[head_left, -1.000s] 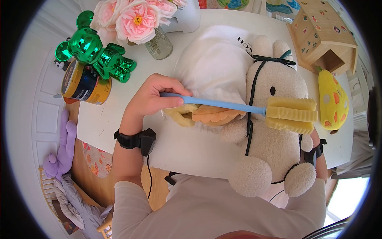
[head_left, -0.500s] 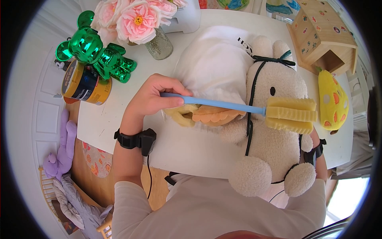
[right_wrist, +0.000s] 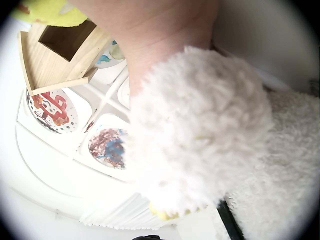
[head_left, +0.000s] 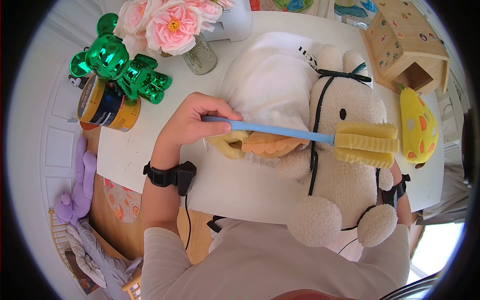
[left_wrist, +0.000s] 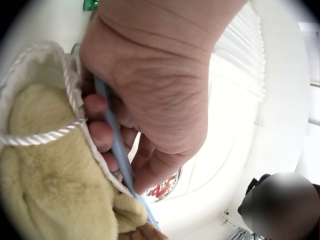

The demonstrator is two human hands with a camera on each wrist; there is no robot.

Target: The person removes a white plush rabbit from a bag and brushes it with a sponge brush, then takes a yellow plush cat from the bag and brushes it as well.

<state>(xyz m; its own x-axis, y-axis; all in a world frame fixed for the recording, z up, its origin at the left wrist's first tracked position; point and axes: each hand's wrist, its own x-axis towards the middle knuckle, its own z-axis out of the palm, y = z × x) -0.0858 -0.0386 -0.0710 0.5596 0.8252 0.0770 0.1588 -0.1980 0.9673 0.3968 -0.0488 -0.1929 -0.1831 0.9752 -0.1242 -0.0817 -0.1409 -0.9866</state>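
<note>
In the head view, the left hand [head_left: 197, 117], left of centre, gripped the sponge brush [head_left: 280, 131] by its blue handle, thumb against curled fingers. The brush's yellow head overlapped the cream plush toy [head_left: 342, 185], right of centre on the tabletop [head_left: 230, 195]. The right hand [head_left: 396, 175] was mostly hidden behind the toy (open or closed, I couldn't tell).

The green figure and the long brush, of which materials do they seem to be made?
Green figure: probably plastic, metallic finish; it shows mirror-like highlights.
Brush head: likely matt foam, judging by its soft-looking ridges.
Blue handle: apparently plastic, smooth and evenly coloured.
</note>
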